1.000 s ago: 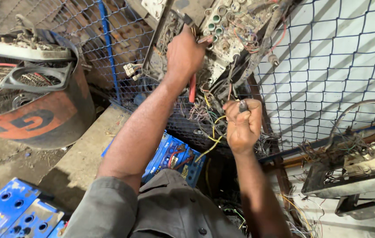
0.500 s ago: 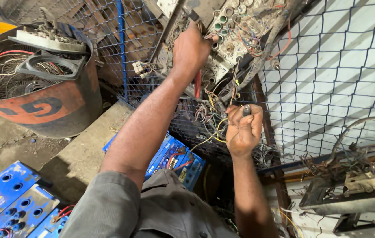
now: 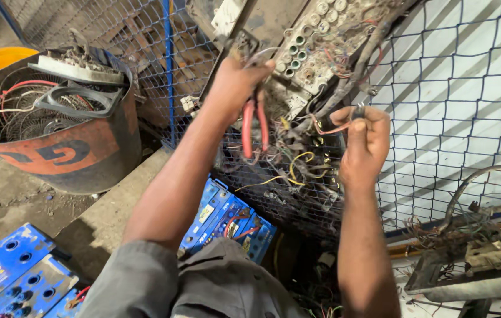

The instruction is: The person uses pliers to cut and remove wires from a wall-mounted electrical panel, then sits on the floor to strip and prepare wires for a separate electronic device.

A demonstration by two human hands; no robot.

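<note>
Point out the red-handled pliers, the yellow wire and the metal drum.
pliers (image 3: pixel 254 126), head view, on the red handles.
yellow wire (image 3: pixel 295 162), head view, on its loop.
metal drum (image 3: pixel 71 156), head view, on its orange side wall.

A single view, from a camera worn on the person's head. It looks steeply down and forward along both forearms, so the grey sleeve (image 3: pixel 144 282) fills the near bottom edge and the arms run up the middle. The left hand (image 3: pixel 236 88) and right hand (image 3: pixel 363 144) sit high in the middle, close to the lens, at a wired panel (image 3: pixel 315 53) leaning on a mesh fence (image 3: pixel 456 118) at the far side. Left, the view takes in a drum (image 3: pixel 68 153) on the ground; near left, blue cases (image 3: pixel 9 274). Right, it reaches scrap frames (image 3: pixel 486 259). No second view shares the scene.
</note>
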